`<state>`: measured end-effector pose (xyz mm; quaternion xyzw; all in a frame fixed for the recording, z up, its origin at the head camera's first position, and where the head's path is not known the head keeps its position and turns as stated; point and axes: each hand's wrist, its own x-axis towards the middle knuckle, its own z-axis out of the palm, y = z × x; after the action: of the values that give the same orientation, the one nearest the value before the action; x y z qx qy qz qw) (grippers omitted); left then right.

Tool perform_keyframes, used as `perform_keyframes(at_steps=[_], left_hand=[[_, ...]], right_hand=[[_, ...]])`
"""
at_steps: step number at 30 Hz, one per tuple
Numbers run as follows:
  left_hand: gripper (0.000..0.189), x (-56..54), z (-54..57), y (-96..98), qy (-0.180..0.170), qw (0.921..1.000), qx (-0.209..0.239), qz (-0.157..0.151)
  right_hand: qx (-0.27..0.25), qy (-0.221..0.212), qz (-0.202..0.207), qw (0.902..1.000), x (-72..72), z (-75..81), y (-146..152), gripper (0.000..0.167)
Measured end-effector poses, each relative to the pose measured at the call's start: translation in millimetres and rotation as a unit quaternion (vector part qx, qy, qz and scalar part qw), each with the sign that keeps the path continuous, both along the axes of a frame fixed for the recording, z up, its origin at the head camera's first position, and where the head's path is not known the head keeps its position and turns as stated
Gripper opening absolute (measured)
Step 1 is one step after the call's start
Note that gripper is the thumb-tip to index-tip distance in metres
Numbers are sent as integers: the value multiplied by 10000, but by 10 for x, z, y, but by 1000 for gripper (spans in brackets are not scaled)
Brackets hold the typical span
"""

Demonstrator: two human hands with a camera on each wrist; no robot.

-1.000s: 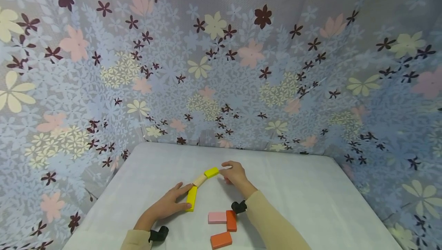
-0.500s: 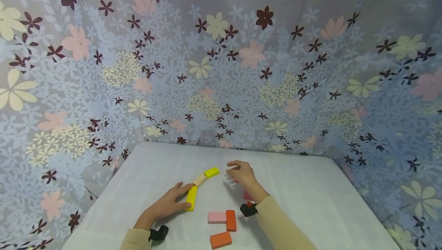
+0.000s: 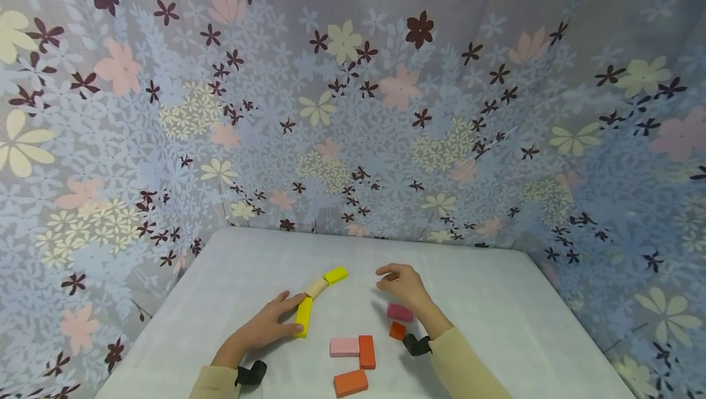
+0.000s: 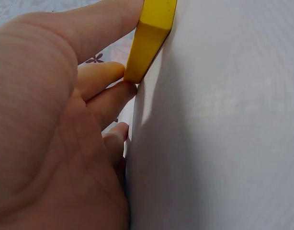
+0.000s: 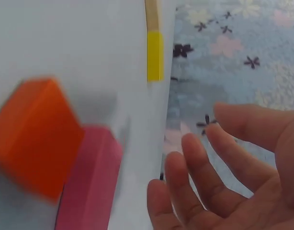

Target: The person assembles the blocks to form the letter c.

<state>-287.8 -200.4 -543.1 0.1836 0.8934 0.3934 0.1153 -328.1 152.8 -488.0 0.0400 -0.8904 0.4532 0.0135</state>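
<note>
My left hand [image 3: 270, 324] holds a long yellow block [image 3: 304, 316], thumb at its near end and forefinger at its far end. In the left wrist view, the same yellow block [image 4: 152, 33] touches the fingers at the top. A pale wooden block [image 3: 317, 288] and a second yellow block [image 3: 336, 274] continue from it in a curved line. Over the table to the right, my right hand [image 3: 407, 287] holds nothing, its fingers loosely bent. Nearest to it lies a dark pink block [image 3: 399, 312], beside an orange-red block [image 3: 398, 330]; both also appear in the right wrist view.
In front of the hands lie a light pink block [image 3: 344, 347], a red-orange block [image 3: 366, 352] against its right end, and an orange block [image 3: 350, 382] nearer the front. A white cloth covers the table [image 3: 485, 301]. Flowered fabric [image 3: 353, 141] rises behind and at both sides.
My right hand has moved away from the far yellow block, rightward and a little nearer, uncovering the dark pink and orange-red blocks. The left hand stays on its yellow block.
</note>
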Motion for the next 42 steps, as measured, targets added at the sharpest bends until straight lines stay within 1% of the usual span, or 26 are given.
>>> perform_keyframes(at_steps=[3, 7, 11, 15, 18, 22, 28, 32, 39, 42], left_hand=[[75, 16, -5, 1, -5, 10000, -14, 65], [76, 37, 8, -5, -39, 9999, -28, 89], [75, 33, 25, -25, 37, 10000, -63, 41], [74, 9, 36, -36, 100, 9999, -31, 7], [75, 1, 41, -31, 102, 9999, -26, 5], [75, 7, 42, -26, 87, 10000, -14, 2], [75, 22, 44, -24, 54, 10000, 29, -23], [75, 36, 56, -20, 11, 10000, 44, -4], [75, 2, 3, -10, -37, 10000, 8, 1], [75, 5, 11, -10, -15, 10000, 34, -39]], right_hand=[[250, -2, 81, 9997, 40, -23, 109, 22], [463, -305, 167, 9983, 101, -69, 235, 24], [563, -535, 452, 9960, 141, -106, 305, 24], [636, -528, 763, 9937, 147, -112, 330, 25], [769, -514, 876, 9919, 146, -121, 342, 26], [945, -493, 928, 9900, 149, -168, 353, 23], [875, -509, 990, 9899, 172, -204, 350, 17], [928, -487, 1079, 9886, 181, -210, 336, 14], [976, -501, 1191, 9868, 183, -196, 340, 17], [1005, -545, 1266, 9853, 175, -171, 340, 18]])
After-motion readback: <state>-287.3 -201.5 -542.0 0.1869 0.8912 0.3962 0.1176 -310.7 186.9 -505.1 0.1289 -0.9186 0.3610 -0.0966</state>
